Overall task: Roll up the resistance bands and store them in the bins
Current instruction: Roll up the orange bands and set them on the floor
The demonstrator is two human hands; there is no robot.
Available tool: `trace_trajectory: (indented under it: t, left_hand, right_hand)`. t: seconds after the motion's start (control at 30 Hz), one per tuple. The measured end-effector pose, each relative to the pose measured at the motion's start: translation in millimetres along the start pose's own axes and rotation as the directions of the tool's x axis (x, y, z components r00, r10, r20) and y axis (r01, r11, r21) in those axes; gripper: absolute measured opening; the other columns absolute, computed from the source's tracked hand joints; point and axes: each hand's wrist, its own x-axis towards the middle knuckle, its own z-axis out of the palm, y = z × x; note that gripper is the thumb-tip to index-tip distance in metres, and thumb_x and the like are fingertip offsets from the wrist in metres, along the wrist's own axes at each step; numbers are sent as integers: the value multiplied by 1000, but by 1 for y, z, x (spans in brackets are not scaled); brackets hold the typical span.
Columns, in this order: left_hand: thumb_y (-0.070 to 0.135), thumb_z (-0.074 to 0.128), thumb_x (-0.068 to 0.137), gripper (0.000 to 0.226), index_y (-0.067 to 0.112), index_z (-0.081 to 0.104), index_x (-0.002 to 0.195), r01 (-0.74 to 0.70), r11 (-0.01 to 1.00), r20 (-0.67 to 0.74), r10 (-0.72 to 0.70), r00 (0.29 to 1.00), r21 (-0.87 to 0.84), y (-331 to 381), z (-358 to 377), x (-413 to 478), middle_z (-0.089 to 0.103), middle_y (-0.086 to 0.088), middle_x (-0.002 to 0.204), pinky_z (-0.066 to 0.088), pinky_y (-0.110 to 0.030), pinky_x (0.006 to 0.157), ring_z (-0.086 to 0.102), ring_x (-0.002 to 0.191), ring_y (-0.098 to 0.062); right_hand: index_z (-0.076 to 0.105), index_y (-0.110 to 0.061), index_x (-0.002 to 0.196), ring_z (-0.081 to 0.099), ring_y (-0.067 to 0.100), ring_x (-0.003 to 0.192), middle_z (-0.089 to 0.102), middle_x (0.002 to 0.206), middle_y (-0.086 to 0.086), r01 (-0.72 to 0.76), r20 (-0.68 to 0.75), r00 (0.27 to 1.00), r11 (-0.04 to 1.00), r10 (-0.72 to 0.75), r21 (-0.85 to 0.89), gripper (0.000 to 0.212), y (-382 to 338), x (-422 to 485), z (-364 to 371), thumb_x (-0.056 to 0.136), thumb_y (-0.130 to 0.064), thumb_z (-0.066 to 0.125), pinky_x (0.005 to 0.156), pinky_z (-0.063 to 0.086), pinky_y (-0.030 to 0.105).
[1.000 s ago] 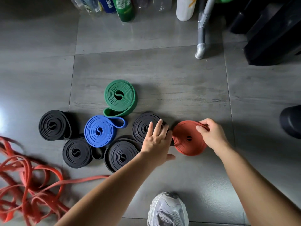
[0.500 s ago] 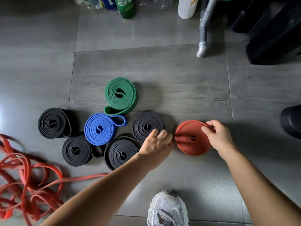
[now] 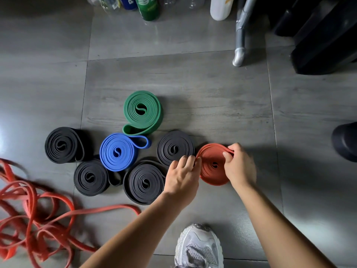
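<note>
Both hands at the red coil [image 3: 211, 167], flat on the floor [image 3: 193, 78] beside the black rolls [image 3: 174, 147]. Right hand [image 3: 240, 167] pinching its outer wrap, nearer; left hand [image 3: 182, 176] curled, fingertips against the left rim. No bin seen.

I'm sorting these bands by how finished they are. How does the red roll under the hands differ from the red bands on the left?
The red roll is a tight flat coil; the red bands are a loose tangle. The roll lies beside the black rolls, while the tangle sprawls alone at the frame's left edge. The left hand and right hand both touch the roll; nothing touches the tangle. Both are red and lie on the floor.
</note>
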Motion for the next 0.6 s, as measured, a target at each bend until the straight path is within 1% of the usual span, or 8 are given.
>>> trace_trajectory:
  t: [0.1, 0.2, 0.27, 0.33, 0.4, 0.47, 0.53, 0.6]
  left_hand:
    - [25, 75, 64, 56, 7, 66, 117, -37, 999, -15, 37, 999, 28, 4, 6, -1, 62, -7, 125, 53, -38, 88, 61, 111, -25]
    - [48, 73, 68, 72, 6, 61, 124, -68, 992, 57, 62, 996, 108, 7, 11, -1, 56, -6, 133, 46, -41, 99, 52, 124, -18]
    - [58, 69, 69, 82, 6, 54, 131, -71, 987, 88, 59, 994, 141, 7, 16, -3, 50, -6, 139, 42, -43, 104, 46, 130, -18]
    - [58, 70, 69, 85, 8, 50, 135, -66, 985, 87, 53, 995, 160, 4, 19, -4, 45, -6, 143, 38, -46, 106, 42, 133, -17]
    - [56, 71, 69, 85, 9, 48, 136, -58, 986, 69, 47, 996, 159, 4, 23, -6, 43, -6, 145, 34, -48, 106, 40, 134, -17]
    - [56, 67, 72, 85, 9, 44, 139, -29, 989, 82, 18, 997, 146, 5, 26, -7, 39, -7, 148, 30, -51, 108, 36, 136, -18]
    - [54, 59, 81, 83, 9, 31, 145, -28, 991, 118, 12, 993, 133, 5, 30, -8, 25, -10, 154, 16, -54, 112, 21, 142, -21]
    - [49, 45, 92, 83, 7, 2, 149, -71, 992, 168, 52, 984, 105, 4, 37, -5, -9, -10, 156, -14, -54, 110, -15, 142, -22]
  right_hand:
    - [66, -12, 100, 50, 39, 100, 56, 111, 15, 22, -80, 996, 996, -28, -83, 21, 6, -1, -2, 83, -23, 67, 80, 41, 40]
    - [62, -13, 110, 55, 37, 101, 61, 109, 15, 29, -17, 999, 998, -30, -58, 29, 10, 3, -3, 85, -26, 65, 77, 44, 39]
    - [58, -15, 110, 59, 35, 97, 65, 105, 10, 67, -27, 997, 995, -69, -72, 29, 11, 5, -6, 85, -28, 65, 70, 45, 37]
    - [63, -16, 97, 58, 35, 94, 62, 101, 10, 138, -56, 988, 984, -145, -110, 19, 14, 5, -9, 83, -28, 66, 66, 43, 37]
    - [69, -15, 88, 56, 34, 94, 59, 103, 11, 167, -83, 980, 976, -180, -140, 15, 19, 6, -11, 81, -28, 70, 69, 43, 39]
    - [71, -14, 89, 57, 37, 89, 60, 99, 12, 161, -76, 982, 977, -173, -140, 17, 22, 7, -12, 81, -29, 69, 70, 45, 40]
    - [70, -13, 94, 58, 39, 83, 61, 95, 14, 175, -36, 982, 970, -183, -166, 19, 20, 5, -10, 85, -28, 65, 70, 45, 40]
    - [70, -11, 95, 58, 40, 82, 61, 94, 16, 221, -45, 971, 954, -235, -204, 19, 21, 3, -8, 85, -25, 64, 68, 46, 41]
